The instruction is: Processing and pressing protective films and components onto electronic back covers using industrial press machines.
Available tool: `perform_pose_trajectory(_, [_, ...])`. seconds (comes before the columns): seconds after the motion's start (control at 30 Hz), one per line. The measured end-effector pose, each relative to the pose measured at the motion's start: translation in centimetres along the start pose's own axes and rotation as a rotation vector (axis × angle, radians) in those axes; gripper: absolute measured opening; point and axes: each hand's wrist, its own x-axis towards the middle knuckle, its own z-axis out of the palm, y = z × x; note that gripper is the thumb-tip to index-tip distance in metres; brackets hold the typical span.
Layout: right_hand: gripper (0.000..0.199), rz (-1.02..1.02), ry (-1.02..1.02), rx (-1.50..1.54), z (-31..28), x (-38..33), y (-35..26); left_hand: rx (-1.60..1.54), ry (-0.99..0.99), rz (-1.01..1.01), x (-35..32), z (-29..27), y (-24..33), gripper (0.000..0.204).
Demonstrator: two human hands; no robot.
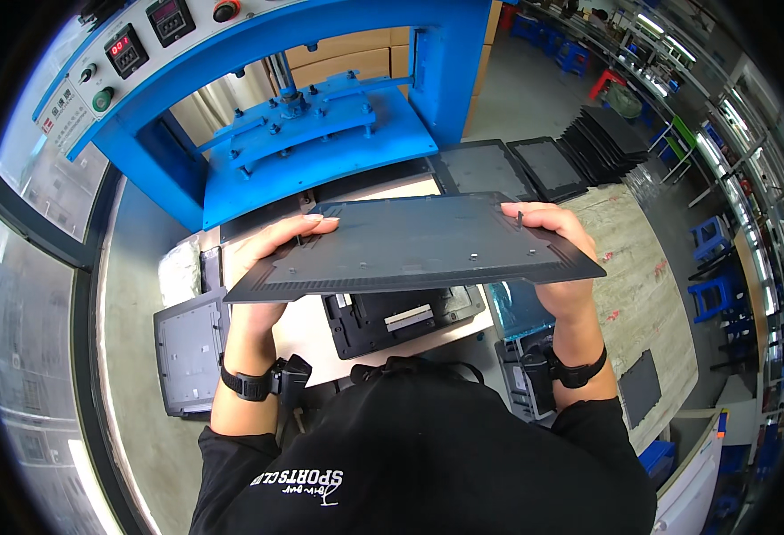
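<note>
A wide dark grey plastic cover panel (410, 236) with slotted vents along its near edge is held up in front of me, tilted, above the work surface. My left hand (272, 245) is closed round its left side, thumb on the upper face. At the opposite end my right hand (560, 234) grips it the same way, with the other fingers hidden beneath. Below the panel a black plastic casing (401, 318) with a pale strip lies on a light board (307, 334); the panel covers part of it.
A blue press (321, 125) with a control panel stands behind the board. Far right are a stack of black panels (602, 147) and flat grey panels (486, 169). A grey panel (187, 357) and a plastic-wrapped bundle (180, 272) sit at left. Blue film (521, 308) lies right.
</note>
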Motion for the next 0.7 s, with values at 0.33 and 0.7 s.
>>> perform_pose_trajectory(0.33, [0.061,0.161,-0.205,-0.137,0.8,2.4,-6.8,0.801,0.063,0.250,0.7,1.0,3.6,0.044])
perform_pose_trajectory(0.7, [0.038,-0.164,-0.054,-0.171,2.0,1.8,-3.8,0.234,0.486,0.160,1.0,-0.3,3.9,0.057])
